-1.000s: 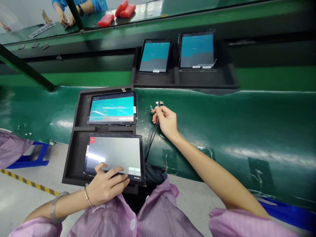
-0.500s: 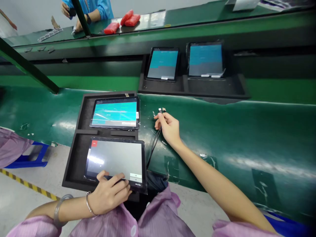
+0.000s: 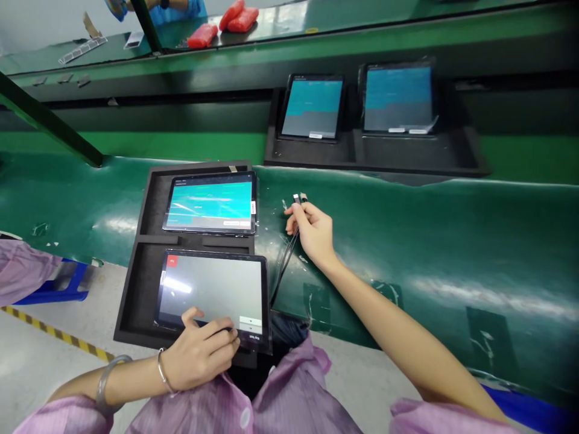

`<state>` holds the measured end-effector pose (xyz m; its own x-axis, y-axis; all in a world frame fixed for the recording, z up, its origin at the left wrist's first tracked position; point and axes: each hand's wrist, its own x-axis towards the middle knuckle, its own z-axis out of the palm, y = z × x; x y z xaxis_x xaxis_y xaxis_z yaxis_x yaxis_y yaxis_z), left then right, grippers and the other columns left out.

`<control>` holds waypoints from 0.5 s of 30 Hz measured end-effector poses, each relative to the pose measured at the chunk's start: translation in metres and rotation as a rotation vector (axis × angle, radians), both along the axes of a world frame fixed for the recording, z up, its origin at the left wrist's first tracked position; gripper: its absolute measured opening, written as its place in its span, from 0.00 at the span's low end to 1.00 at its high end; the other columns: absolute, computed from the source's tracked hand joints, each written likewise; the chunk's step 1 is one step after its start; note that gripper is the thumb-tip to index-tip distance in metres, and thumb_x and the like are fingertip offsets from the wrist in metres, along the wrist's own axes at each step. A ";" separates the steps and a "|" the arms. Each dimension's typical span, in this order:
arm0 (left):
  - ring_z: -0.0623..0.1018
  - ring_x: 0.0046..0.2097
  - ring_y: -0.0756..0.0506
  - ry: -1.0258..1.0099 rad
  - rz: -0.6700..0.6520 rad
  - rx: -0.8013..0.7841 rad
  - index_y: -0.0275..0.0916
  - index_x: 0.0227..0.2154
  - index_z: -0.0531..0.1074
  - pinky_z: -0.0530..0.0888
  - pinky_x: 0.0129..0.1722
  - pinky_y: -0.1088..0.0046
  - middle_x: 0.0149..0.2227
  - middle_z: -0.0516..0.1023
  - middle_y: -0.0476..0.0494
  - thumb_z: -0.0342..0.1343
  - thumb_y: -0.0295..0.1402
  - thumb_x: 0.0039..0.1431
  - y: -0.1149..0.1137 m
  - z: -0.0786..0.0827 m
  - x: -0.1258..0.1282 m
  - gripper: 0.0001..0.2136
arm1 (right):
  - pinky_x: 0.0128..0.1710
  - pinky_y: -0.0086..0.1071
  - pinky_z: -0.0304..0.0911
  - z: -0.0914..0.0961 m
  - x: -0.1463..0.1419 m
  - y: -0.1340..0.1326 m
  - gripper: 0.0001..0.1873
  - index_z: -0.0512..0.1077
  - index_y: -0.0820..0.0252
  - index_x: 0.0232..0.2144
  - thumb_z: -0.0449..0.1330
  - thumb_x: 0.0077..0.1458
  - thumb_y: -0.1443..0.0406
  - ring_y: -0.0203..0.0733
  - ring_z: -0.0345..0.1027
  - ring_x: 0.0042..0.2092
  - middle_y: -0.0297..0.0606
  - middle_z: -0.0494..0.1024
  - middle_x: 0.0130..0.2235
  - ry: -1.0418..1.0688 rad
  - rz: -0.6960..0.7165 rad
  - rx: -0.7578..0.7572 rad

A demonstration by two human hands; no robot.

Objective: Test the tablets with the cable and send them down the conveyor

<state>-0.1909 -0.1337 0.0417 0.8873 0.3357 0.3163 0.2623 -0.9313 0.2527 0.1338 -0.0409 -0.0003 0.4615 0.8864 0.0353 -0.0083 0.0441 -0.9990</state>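
A black foam tray point(image 3: 140, 265) lies half over the near edge of the green conveyor belt point(image 3: 407, 241) and holds two tablets. The near tablet point(image 3: 212, 289) shows a grey screen with a red corner mark. My left hand point(image 3: 196, 355) rests on its lower edge, fingertips on the screen near the bottom right. The far tablet point(image 3: 210, 202) shows a cyan screen. My right hand point(image 3: 312, 229) is closed around thin black cables point(image 3: 283, 265) on the belt right of the tray, with their plug ends point(image 3: 298, 198) sticking up above my fingers.
A second black tray point(image 3: 375, 154) at the belt's far side carries two more lit tablets point(image 3: 312, 107). Red packets point(image 3: 226, 24) lie on the upper shelf, where another person's hands work at top left. A blue stool point(image 3: 58, 283) stands on the floor at left.
The view has shifted slightly. My left fingertips slid a little across the near tablet's lower screen. My right hand still holds the cables in the same place.
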 end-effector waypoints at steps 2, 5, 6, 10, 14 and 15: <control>0.76 0.50 0.46 0.011 -0.007 0.017 0.39 0.40 0.74 0.57 0.55 0.59 0.39 0.79 0.52 0.58 0.25 0.63 0.002 -0.001 -0.001 0.05 | 0.22 0.31 0.60 0.000 0.000 0.000 0.21 0.74 0.57 0.28 0.61 0.59 0.46 0.37 0.63 0.20 0.30 0.71 0.18 -0.002 0.004 -0.001; 0.75 0.50 0.47 -0.002 -0.029 0.035 0.40 0.38 0.74 0.56 0.56 0.59 0.39 0.79 0.53 0.60 0.26 0.63 0.005 -0.003 0.002 0.04 | 0.22 0.31 0.59 -0.001 0.001 -0.001 0.21 0.74 0.57 0.29 0.61 0.60 0.47 0.36 0.63 0.20 0.30 0.71 0.19 -0.007 0.013 0.001; 0.75 0.50 0.47 -0.018 -0.034 0.040 0.39 0.37 0.74 0.56 0.56 0.60 0.39 0.79 0.54 0.60 0.26 0.63 0.005 -0.003 0.004 0.03 | 0.22 0.31 0.59 -0.002 0.002 -0.001 0.21 0.74 0.57 0.29 0.61 0.60 0.47 0.36 0.63 0.20 0.30 0.71 0.19 -0.009 0.015 0.001; 0.75 0.48 0.50 -0.064 -0.050 0.051 0.38 0.34 0.73 0.57 0.54 0.62 0.36 0.79 0.54 0.60 0.28 0.65 0.009 0.001 0.014 0.03 | 0.22 0.31 0.59 -0.005 0.004 -0.002 0.20 0.74 0.56 0.29 0.61 0.61 0.48 0.37 0.63 0.20 0.30 0.71 0.19 -0.014 0.014 -0.006; 0.77 0.44 0.49 -0.121 0.000 -0.036 0.39 0.38 0.74 0.58 0.53 0.62 0.34 0.79 0.55 0.57 0.33 0.68 0.016 0.017 0.017 0.04 | 0.23 0.31 0.59 -0.004 0.005 -0.004 0.19 0.75 0.56 0.30 0.61 0.62 0.49 0.36 0.63 0.20 0.30 0.72 0.19 -0.015 0.007 -0.025; 0.77 0.43 0.49 -0.112 0.024 -0.051 0.39 0.40 0.74 0.58 0.53 0.61 0.35 0.80 0.54 0.56 0.32 0.68 0.019 0.022 0.016 0.04 | 0.23 0.31 0.59 -0.004 0.005 -0.004 0.18 0.75 0.56 0.30 0.61 0.62 0.49 0.36 0.63 0.20 0.30 0.72 0.19 -0.014 0.006 -0.028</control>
<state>-0.1754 -0.1143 0.0634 0.8391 0.3742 0.3949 0.2514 -0.9104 0.3287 0.1387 -0.0451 -0.0042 0.4559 0.8899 0.0166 0.0059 0.0156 -0.9999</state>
